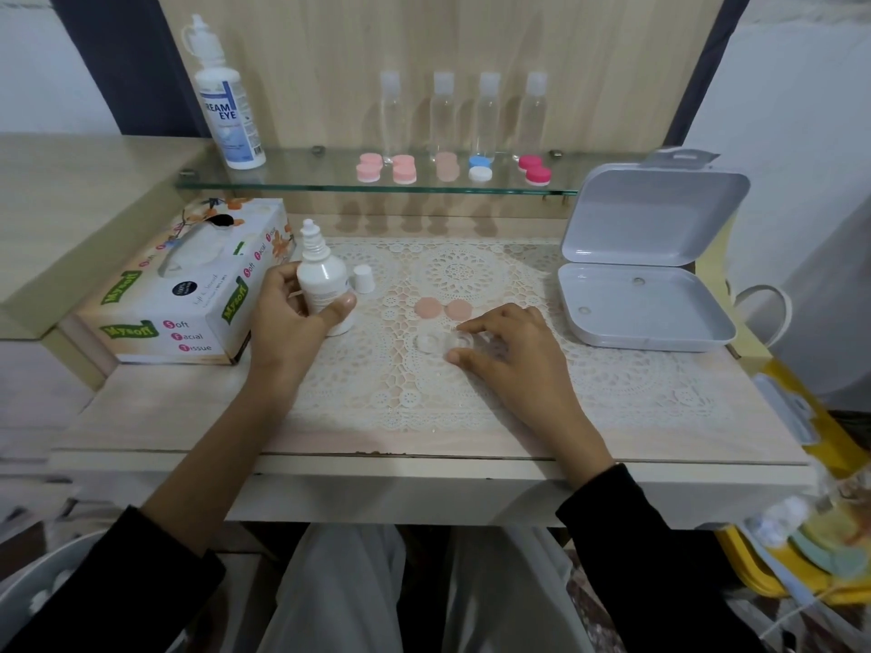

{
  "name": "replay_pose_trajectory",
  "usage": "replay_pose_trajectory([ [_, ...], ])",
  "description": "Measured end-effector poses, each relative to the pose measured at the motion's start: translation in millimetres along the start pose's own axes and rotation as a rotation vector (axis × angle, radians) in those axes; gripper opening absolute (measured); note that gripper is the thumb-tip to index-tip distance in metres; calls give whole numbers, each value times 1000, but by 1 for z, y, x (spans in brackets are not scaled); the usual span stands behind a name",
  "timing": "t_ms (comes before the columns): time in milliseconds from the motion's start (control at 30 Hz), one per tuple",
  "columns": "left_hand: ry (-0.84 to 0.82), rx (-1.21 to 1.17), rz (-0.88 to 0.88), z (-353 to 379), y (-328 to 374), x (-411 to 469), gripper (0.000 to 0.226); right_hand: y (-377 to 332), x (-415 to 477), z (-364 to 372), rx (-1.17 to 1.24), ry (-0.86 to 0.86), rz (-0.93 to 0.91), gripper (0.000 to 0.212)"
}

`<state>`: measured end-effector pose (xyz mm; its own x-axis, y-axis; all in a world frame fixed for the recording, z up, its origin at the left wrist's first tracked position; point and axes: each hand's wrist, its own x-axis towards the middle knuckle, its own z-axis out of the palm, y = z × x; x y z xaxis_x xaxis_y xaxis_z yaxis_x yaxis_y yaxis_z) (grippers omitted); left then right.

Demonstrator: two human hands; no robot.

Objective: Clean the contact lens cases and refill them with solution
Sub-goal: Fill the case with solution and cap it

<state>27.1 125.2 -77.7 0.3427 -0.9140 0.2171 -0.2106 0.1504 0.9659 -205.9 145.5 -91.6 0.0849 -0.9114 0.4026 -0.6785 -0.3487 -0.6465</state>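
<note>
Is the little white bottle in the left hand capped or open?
Open. The small white bottle, upright in the left hand, shows a bare nozzle; a white cap stands beside it.

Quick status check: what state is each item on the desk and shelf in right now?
Small bottle: upright, cap off, gripped by the left hand.
Bottle cap: off, standing on the mat.
Lens case: open, lids off, pinched by the right hand.
Peach lids: off, lying on the mat.
Grey box: open, lid up.
Big bottle: capped, upright on the shelf.
Shelf cases: lids on.
</note>
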Motion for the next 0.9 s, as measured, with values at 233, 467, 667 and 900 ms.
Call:
replay_pose_trajectory([
  [233, 124, 32, 125, 4, -1, -14, 70, 1, 1, -1, -1, -6, -4, 35],
  [467, 173, 230, 732, 19, 27, -41, 30, 2, 1, 1, -19, 11, -9, 34],
  [667, -293, 441, 642, 43, 13, -22, 28, 1, 1, 0, -33, 9, -15, 37],
  [900, -484, 700, 603, 60, 2, 5, 33, 1, 1, 0, -13, 0, -3, 36],
])
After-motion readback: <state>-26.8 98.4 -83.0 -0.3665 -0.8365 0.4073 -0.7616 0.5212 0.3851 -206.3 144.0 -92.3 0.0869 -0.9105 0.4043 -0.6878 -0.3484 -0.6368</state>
